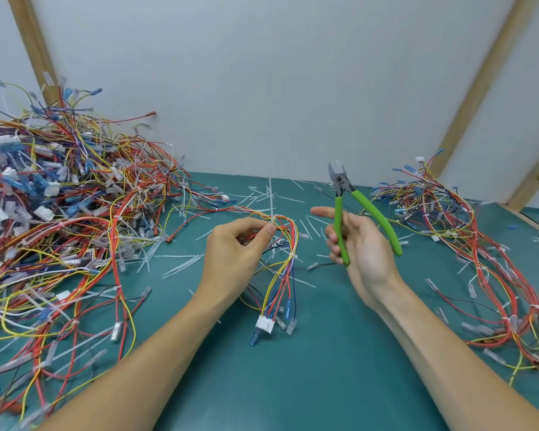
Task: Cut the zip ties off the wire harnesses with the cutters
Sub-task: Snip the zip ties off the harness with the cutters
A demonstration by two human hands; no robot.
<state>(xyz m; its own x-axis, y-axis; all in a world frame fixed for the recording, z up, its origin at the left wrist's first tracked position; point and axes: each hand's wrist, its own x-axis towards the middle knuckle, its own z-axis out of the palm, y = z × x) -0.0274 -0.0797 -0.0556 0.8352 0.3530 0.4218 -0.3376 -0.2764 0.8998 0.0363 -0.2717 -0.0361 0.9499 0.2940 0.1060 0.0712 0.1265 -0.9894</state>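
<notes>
My left hand (241, 248) pinches a wire harness (285, 247) of red, yellow and blue wires lifted above the green table. A white zip tie (292, 255) wraps the bundle just right of my fingers, and another sits at the top of the loop. The harness ends hang down to a white connector (265, 323). My right hand (357, 244) holds green-handled cutters (343, 194) upright, jaws open and pointing up, apart from the harness.
A big heap of tangled harnesses (50, 213) fills the left side. A smaller pile of harnesses (479, 250) lies at the right. Cut white zip-tie pieces (262, 197) are scattered over the green mat (293, 384). A white wall stands behind.
</notes>
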